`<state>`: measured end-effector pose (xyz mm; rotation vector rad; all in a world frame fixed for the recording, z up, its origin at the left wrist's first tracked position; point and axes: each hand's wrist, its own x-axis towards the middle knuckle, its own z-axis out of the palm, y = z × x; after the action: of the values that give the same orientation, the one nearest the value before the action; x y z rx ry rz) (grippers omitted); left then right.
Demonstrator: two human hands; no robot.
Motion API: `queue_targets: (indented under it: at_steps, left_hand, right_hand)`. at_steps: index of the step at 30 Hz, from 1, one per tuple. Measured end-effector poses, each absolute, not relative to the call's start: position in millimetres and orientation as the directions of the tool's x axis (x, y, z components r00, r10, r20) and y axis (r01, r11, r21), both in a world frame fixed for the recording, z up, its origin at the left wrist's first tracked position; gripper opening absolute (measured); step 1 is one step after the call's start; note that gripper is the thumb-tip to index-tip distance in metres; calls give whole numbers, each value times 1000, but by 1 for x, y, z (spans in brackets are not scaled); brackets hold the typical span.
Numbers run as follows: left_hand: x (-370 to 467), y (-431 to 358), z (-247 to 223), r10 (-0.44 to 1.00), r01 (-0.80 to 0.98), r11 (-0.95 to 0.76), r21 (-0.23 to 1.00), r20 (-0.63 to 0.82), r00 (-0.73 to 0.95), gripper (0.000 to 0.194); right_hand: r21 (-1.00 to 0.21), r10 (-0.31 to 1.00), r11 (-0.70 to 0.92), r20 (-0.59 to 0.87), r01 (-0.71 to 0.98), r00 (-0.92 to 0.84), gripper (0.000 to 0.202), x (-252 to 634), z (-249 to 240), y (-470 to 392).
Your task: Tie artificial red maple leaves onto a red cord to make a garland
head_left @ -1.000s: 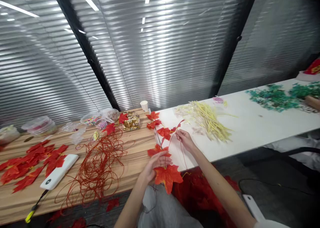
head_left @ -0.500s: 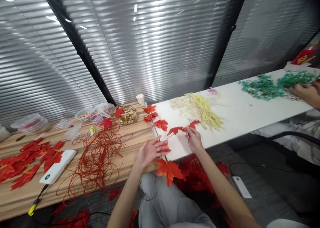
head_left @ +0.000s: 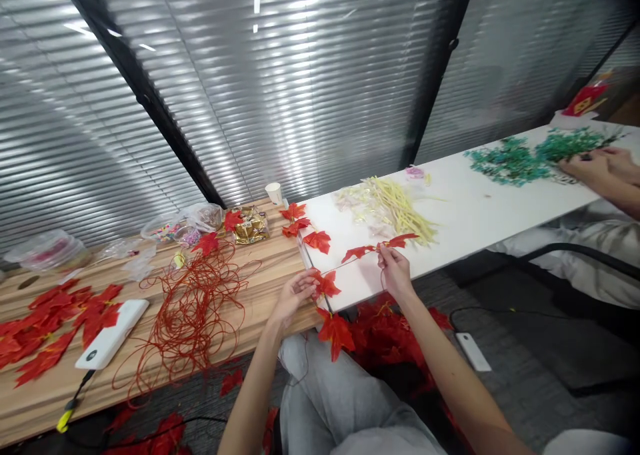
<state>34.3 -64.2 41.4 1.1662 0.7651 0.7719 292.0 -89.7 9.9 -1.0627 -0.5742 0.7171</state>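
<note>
Garland (head_left: 350, 258) of red leaves hangs taut over the table edge (head_left: 320, 302): we pinch its wire with our left hand (head_left: 293, 296) at one leaf (head_left: 327, 284), right hand (head_left: 395, 272) gripping further along; pulling harder could, we judge, slip a leaf off

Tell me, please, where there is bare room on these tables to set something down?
The white table lies bare between the yellow stems and green sprigs. The wooden table is crowded by red wire, leaves and bags.
</note>
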Motion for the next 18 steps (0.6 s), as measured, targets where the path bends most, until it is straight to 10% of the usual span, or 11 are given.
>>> queue_targets:
  at_steps: [11, 18]
  left_hand:
    - [37, -77, 14, 866, 106, -88, 991, 23, 499, 30]
    - [32, -88, 7, 729, 306, -516, 800, 222, 648, 26]
  right_hand:
    - [-940, 696, 279, 59, -195, 716, 32, 295, -4, -123]
    - [-964, 633, 242, 72, -108, 771, 29, 295, -20, -153]
